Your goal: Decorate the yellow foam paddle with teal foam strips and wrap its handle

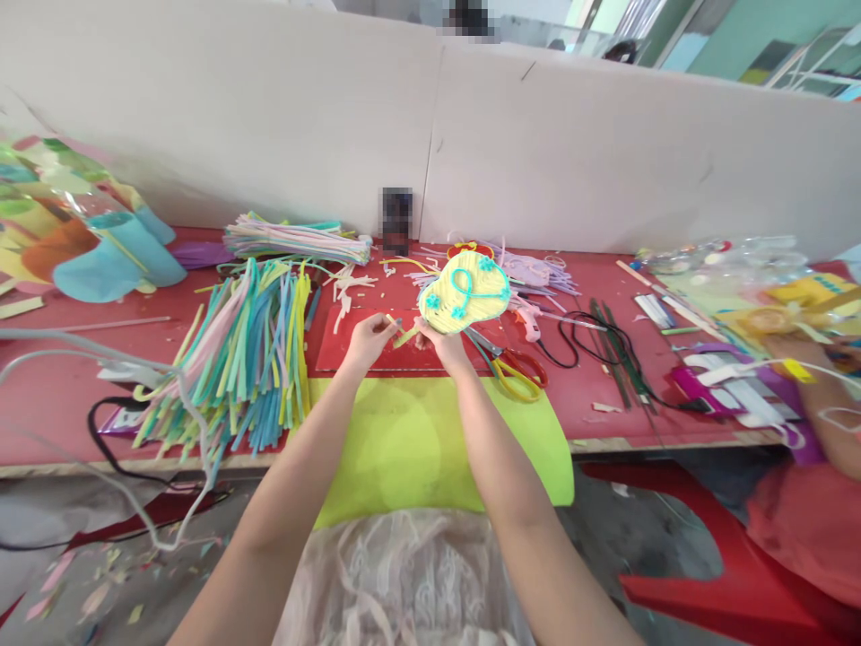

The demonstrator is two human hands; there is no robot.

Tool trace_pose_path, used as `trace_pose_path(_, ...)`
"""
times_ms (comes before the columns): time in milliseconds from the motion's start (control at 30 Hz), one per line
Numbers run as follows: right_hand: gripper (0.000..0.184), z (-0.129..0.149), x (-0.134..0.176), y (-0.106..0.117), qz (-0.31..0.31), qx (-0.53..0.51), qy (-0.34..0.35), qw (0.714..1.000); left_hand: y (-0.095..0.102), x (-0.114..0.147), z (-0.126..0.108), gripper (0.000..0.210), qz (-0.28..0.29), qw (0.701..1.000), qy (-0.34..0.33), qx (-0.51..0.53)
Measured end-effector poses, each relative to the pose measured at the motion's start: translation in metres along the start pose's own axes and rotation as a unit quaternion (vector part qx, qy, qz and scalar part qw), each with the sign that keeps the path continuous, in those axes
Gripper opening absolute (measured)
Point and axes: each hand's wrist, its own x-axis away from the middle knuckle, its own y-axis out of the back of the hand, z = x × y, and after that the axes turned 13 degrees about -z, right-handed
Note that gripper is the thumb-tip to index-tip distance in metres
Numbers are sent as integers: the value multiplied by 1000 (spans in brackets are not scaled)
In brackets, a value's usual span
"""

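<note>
Over a red board (329,350), my two hands work close together. My right hand (440,345) is closed at the lower edge of a rounded yellow pipe-cleaner craft piece (471,292), which carries a turquoise loop and small turquoise flowers. A short pale yellow strip (405,337) spans the gap between my fingertips. My left hand (372,339) pinches at the strip's left end; the exact contact is too small to make out. Right of my right hand lie scissors (521,372) with red and yellow handles. Behind them is a pink-and-white glue gun (528,320).
Bundled pastel pipe cleaners (248,359) fill the left side, with another bundle (296,240) behind. A yellow-green sheet (430,440) hangs over the table's front edge. Black cable (569,350) runs right toward a purple power strip (719,386). Another person's arm (834,404) is at far right.
</note>
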Motion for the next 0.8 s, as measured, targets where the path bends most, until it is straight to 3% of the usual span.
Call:
trace_pose_path(167,36,-1,1,0,-28,10,16,999,-3,5,-8,18,-19,999,-42,-13)
trace_pose_path(367,31,0,1,0,-64,6,33,997,-5,16,-24,16,-54,981,-153,-104)
trace_pose_path(700,29,-1,1,-5,-128,-25,22,991,-7,32,-37,22,-86,960,-197,-181)
trace_pose_path(800,26,1,2,-6,-127,-22,39,991,-10,33,-37,24,-74,966,-184,-164)
